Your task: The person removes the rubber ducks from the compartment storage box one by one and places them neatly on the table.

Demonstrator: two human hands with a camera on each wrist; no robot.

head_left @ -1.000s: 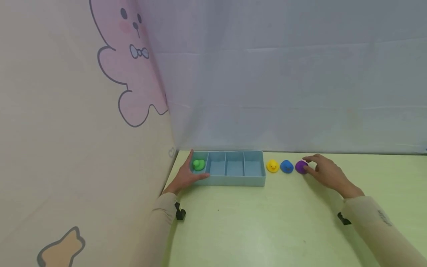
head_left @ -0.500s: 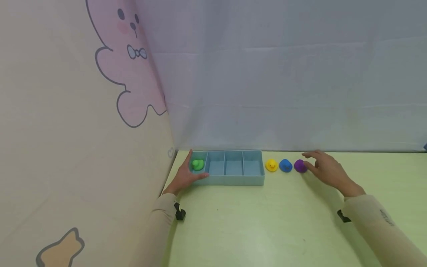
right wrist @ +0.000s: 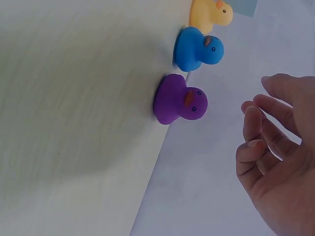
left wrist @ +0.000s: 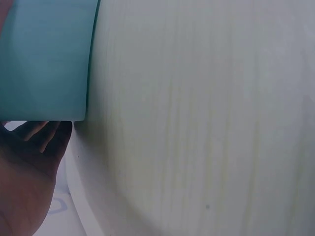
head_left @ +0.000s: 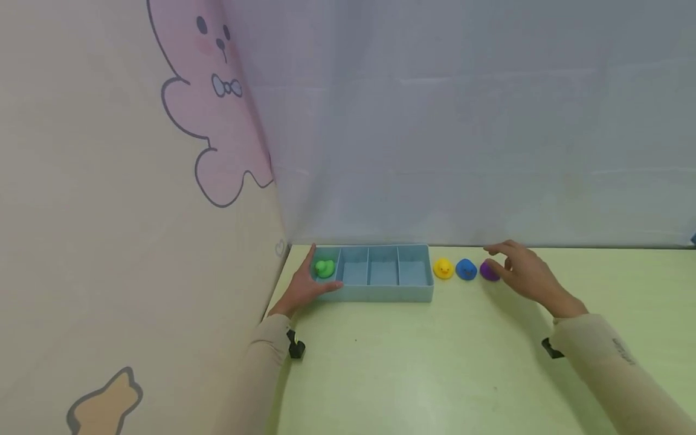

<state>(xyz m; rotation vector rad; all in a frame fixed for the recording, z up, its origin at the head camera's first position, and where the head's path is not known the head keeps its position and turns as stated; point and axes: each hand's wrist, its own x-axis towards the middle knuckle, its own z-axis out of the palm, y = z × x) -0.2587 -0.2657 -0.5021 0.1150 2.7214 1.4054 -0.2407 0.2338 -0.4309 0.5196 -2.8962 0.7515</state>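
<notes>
My left hand [head_left: 302, 286] holds the left end of a light blue divided box [head_left: 380, 294], thumb along its front wall and fingers at the end wall. A green rubber duck [head_left: 325, 269] sits in the box's leftmost compartment. In a row right of the box stand a yellow rubber duck [head_left: 443, 269], a blue rubber duck [head_left: 466, 269] and a purple rubber duck [right wrist: 172, 101]. My right hand [head_left: 524, 272] hovers above the purple duck, partly hiding it in the head view. In the right wrist view its loosely bent fingers [right wrist: 253, 123] hold nothing, apart from the duck.
The box and ducks stand near the back edge of the pale table [head_left: 413, 362], against a grey-white curtain [head_left: 462, 151]. A beige wall panel [head_left: 136, 272] with cartoon drawings borders the left side. Each wrist carries a black mount.
My right hand was at the purple duck, fingers around it, then came off it and shifted slightly left above it. My left hand, the box and the ducks have stayed put.
</notes>
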